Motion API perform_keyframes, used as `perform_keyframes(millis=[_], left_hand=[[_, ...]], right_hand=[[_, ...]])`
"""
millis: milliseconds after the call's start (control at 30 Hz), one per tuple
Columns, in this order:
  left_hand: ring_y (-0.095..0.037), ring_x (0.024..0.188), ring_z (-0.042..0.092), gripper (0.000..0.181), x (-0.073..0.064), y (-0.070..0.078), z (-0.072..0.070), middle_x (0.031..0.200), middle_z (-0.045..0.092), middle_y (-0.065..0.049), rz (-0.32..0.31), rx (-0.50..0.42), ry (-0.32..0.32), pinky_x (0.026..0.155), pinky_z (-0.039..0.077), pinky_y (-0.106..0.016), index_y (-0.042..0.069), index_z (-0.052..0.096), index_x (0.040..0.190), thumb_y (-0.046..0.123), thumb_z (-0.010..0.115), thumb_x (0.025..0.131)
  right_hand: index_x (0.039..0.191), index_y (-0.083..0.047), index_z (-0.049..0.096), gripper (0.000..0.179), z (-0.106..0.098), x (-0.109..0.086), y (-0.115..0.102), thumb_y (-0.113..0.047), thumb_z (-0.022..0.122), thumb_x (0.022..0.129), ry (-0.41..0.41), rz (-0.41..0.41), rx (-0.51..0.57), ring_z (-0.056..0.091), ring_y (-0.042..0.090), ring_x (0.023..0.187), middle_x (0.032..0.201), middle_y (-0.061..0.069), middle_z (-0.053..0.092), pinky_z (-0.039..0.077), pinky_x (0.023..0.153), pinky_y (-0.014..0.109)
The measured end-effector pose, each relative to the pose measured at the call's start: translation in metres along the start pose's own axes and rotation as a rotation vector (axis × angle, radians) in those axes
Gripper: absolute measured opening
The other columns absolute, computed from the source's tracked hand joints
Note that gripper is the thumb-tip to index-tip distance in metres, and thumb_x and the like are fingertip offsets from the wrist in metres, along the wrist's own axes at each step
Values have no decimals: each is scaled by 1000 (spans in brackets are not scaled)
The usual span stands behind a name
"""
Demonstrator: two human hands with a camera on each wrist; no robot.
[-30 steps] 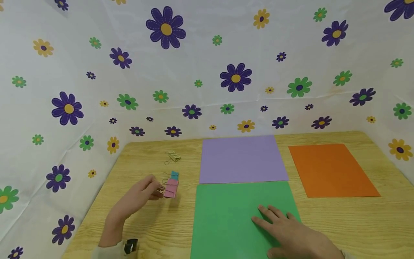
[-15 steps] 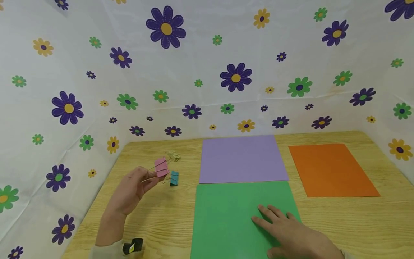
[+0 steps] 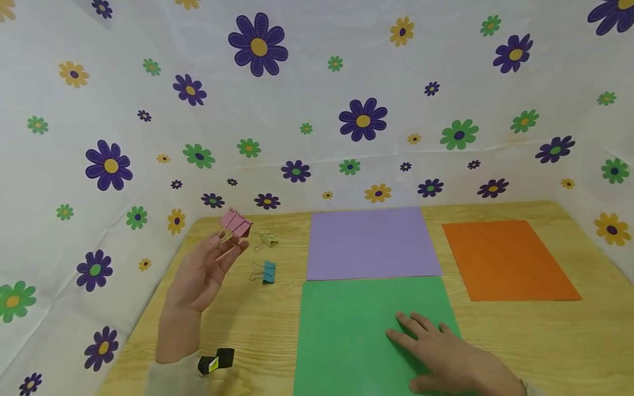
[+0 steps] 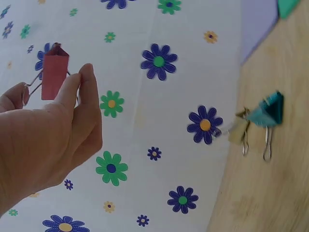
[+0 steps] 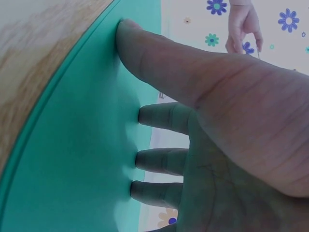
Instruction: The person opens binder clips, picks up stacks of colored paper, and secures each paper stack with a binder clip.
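1. One left hand (image 3: 200,275), pinching by thin wire handles (image 4: 35,79) a pink metal binder clip (image 3: 235,222), raised in the air.
2. Probably light, stiff, springy; best taken there.
3. Further right, green rectangular paper sheet (image 3: 342,330), touched by spread fingers of right hand (image 3: 446,352); probably easy to crease.

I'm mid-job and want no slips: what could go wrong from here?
The left hand holds the pink binder clip up in a fingertip pinch; it might slip and drop. Lowering that hand could knock the blue binder clip nearby. If the right hand shifts, the green sheet beneath it might slide.
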State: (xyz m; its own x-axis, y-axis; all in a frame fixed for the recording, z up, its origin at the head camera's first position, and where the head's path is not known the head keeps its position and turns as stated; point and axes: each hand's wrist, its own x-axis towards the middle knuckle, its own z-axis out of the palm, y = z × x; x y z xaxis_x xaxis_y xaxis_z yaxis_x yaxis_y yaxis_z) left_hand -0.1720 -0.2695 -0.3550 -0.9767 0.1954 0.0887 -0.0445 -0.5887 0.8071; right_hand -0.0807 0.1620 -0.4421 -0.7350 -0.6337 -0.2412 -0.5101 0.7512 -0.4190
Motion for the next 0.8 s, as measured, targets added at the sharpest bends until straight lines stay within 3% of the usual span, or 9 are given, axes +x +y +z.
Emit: perform_keyframes(millis=[167, 300, 467, 800], left_hand=[[-26, 117, 58, 28, 2, -2, 6, 128, 46, -13, -16, -84, 21, 110, 39, -31, 1, 57, 127, 5, 37, 107], [-21, 120, 53, 23, -1, -1, 7, 125, 52, -7, -51, -110, 79, 111, 39, -28, 6, 54, 125, 15, 43, 107], [-17, 120, 47, 20, -3, 2, 9, 125, 50, -2, -60, -122, 140, 107, 40, -26, 12, 50, 122, 23, 46, 106], [-23, 116, 59, 26, -6, 6, 3, 124, 53, -13, -67, -304, 94, 108, 43, -31, 5, 50, 129, 16, 46, 106]], right_hand=[[151, -15, 41, 83, 0, 0, 2, -39, 79, 82, -5, -1, 4, 27, 46, 143, 160, 18, 26, 34, 97, 76], [151, -14, 40, 83, 1, -1, 2, -39, 79, 82, 3, -3, 8, 28, 47, 143, 160, 19, 27, 33, 96, 77], [151, -13, 41, 83, 2, -2, 2, -37, 79, 81, 13, 7, 13, 29, 47, 142, 159, 19, 28, 33, 96, 77], [151, -14, 41, 84, 2, -1, 2, -37, 80, 81, 6, 6, 13, 29, 46, 142, 160, 19, 27, 33, 96, 77]])
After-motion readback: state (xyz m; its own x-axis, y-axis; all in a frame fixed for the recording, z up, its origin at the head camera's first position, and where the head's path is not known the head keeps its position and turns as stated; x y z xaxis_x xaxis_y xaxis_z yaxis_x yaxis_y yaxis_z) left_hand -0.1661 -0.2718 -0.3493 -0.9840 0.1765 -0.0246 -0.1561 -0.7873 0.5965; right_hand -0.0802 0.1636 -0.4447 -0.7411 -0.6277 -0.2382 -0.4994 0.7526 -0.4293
